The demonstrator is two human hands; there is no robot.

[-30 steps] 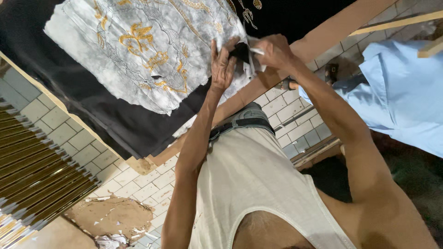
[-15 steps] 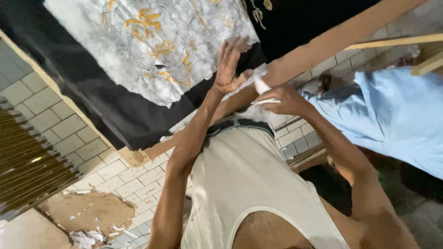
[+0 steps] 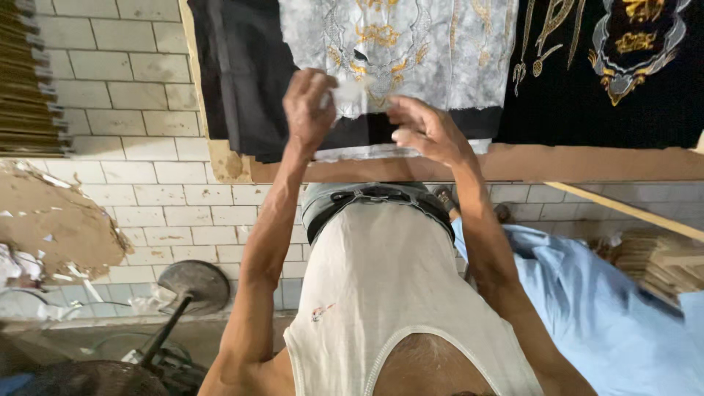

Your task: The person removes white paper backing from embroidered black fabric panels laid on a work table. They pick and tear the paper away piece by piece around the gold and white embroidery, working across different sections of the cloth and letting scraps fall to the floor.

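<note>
- The left hand (image 3: 309, 110) is pinching a small crumpled scrap of white paper (image 3: 346, 94) between thumb and fingertips, fingers closed tight on it.
- The right hand (image 3: 425, 132) is hovering just beside that scrap, fingers curled and loosely parted; whether it is touching the scrap cannot be told.
- Directly behind the pinch, a sheet of white tracing paper (image 3: 440, 51) is lying over black fabric (image 3: 242, 81), its gold embroidered pattern (image 3: 378, 33) showing just above the scrap.
- Below the pinch, a torn strip of the paper's lower edge is resting along the wooden frame bar (image 3: 587, 163) that is carrying the cloth.
- Further out on the right hand's side, a black cloth is showing a second gold and silver embroidered motif (image 3: 631, 44).
- Nearer the body than the grip, the person's white vest (image 3: 389, 293) is filling the middle, with white tiled floor (image 3: 132, 161) behind the arms.
- Well off on the left hand's side, torn cardboard (image 3: 59, 220) is lying on the tiles; on the right hand's side, light blue cloth (image 3: 609, 315) is spreading out.
</note>
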